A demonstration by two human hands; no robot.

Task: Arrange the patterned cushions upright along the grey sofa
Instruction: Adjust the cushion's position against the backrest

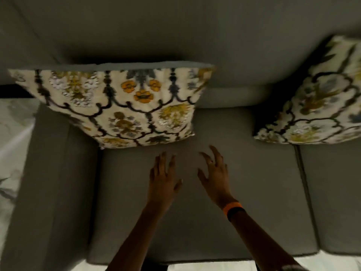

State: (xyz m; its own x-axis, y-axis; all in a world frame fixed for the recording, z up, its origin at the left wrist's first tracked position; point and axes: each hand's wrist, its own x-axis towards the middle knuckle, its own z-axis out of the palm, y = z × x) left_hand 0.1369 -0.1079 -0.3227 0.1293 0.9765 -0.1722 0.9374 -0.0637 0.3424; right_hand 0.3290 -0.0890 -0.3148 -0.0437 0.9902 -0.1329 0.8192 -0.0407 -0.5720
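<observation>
Left hand and right hand empty, grip spread, over the sofa seat. Left cushion upright against the backrest; right cushion apparently tilted, cropped. Probably straightening left.

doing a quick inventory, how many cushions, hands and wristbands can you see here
patterned cushions: 2, left cushion, right cushion
hands: 2, left hand, right hand, both empty
orange wristband: 1, on the right wrist
total: 5
</observation>
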